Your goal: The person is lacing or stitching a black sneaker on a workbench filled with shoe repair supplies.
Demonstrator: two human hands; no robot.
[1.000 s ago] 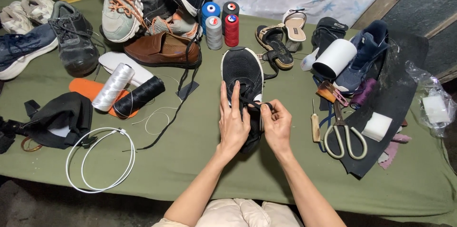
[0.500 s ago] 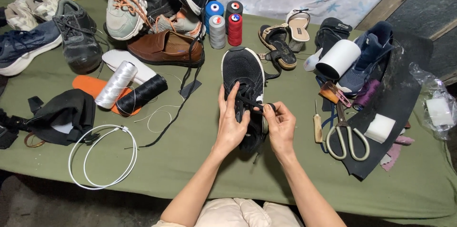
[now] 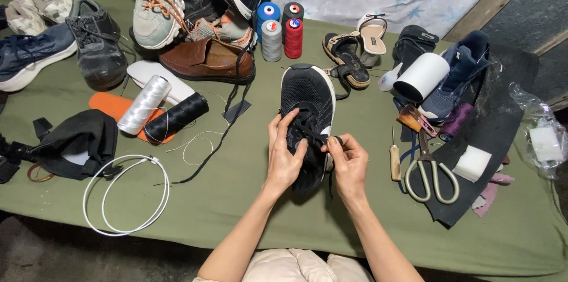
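Observation:
A black sneaker (image 3: 307, 95) with a white sole edge lies toe-away on the green cloth in front of me. My left hand (image 3: 285, 155) rests over its lace area and grips the shoe from the left side. To the right of it, my right hand (image 3: 347, 160) pinches a black shoelace (image 3: 312, 134) that stretches taut across the shoe's tongue to my left fingers. The heel end of the shoe is hidden under both hands.
Scissors (image 3: 431, 169) and an awl (image 3: 394, 158) lie right of my hands on black sheet material. Thread spools (image 3: 279, 32) stand behind the sneaker. A brown leather shoe (image 3: 204, 60), other shoes, white and black thread cones (image 3: 160, 110) and a white cord coil (image 3: 124, 193) sit left.
My hands stayed on the sneaker. My right hand has drawn the lace a little to the right, and my left fingers shifted over the tongue.

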